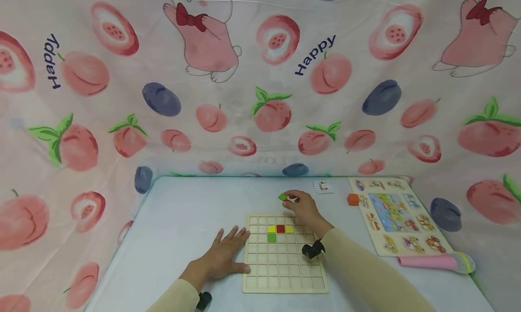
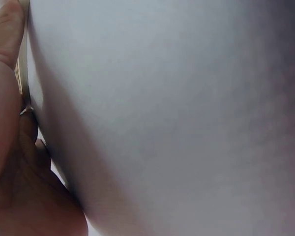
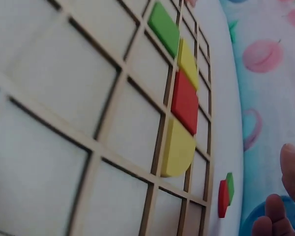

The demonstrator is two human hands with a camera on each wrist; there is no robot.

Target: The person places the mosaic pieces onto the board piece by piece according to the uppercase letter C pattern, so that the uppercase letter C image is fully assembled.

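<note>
A pale wooden grid board [image 1: 285, 276] holds a red square [image 1: 280, 229], a yellow piece [image 1: 271, 229] and a rounded yellow piece [image 3: 178, 150] in one row, with a green square [image 1: 272, 238] below. My left hand [image 1: 223, 256] lies spread, fingertips and thumb at the board's left edge. Beyond the far edge, my right hand [image 1: 303, 208] curves its thumb and fingers beside a loose green piece [image 1: 282, 197] and a red piece [image 3: 222, 198]. Those two touch or overlap; in the right wrist view a gap separates them from the fingers.
At the right lies a picture puzzle board [image 1: 382, 246], with an orange block [image 1: 353, 200] at its left edge and a pink microphone [image 1: 427, 262] below. A small pattern card [image 1: 324, 186] is near the table's back edge. A fruit-print curtain [image 1: 244, 99] hangs behind.
</note>
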